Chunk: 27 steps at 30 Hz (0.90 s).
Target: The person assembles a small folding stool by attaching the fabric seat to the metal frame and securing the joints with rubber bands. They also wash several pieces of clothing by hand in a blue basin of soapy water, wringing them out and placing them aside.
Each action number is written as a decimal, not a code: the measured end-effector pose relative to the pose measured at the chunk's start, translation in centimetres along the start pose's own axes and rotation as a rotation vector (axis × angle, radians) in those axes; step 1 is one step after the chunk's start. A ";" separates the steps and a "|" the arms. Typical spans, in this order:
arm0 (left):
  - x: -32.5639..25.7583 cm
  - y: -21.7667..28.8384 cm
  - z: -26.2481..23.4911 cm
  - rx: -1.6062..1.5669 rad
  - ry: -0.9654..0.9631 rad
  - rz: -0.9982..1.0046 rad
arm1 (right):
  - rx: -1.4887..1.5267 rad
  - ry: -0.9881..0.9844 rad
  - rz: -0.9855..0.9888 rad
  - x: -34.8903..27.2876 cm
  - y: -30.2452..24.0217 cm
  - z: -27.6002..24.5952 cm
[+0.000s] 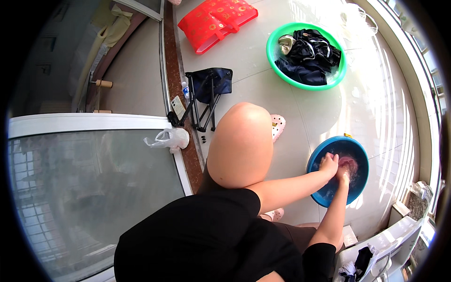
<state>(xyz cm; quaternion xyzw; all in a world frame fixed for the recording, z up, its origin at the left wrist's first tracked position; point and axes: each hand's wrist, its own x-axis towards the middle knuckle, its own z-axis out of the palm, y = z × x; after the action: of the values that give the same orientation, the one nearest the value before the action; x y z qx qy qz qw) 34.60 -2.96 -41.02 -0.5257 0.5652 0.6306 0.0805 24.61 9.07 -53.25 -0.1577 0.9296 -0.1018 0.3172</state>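
Glossy tiled floor; both hands knead pink cloth, round blue basin

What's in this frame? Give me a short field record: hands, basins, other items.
left hand: in the blue basin, on a pink cloth
right hand: in the same basin, gripping the pink cloth
blue basin contents: water and the pink cloth
green basin: farther off on the tiled floor, holds dark clothes
red bag: lying flat near the top edge
folding stool: dark, by the door track
white plastic bag: beside the glass door
posture: person crouched, knee raised
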 end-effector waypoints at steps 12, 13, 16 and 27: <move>0.6 -1.3 -3.8 -1.429 -1.233 -0.786 | 0.358 0.518 -0.267 -20.1 -15.6 -7.1; 1.0 -1.7 -3.6 -1.425 -1.192 -0.747 | 0.256 0.501 -0.180 -19.8 -16.8 -7.1; 1.5 -2.9 -2.1 -1.276 -0.926 -0.548 | 0.119 0.587 -0.046 -16.1 -15.4 -5.3; 3.2 -2.9 0.5 -0.749 -0.249 0.096 | 0.406 0.521 0.074 -11.0 -3.8 -2.2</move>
<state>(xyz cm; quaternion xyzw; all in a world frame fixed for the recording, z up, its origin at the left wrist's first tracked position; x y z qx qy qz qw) 34.90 -3.14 -45.37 -0.4112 0.3060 0.8550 -0.0784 32.34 9.72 -44.28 -0.0262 0.9453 -0.3104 0.0971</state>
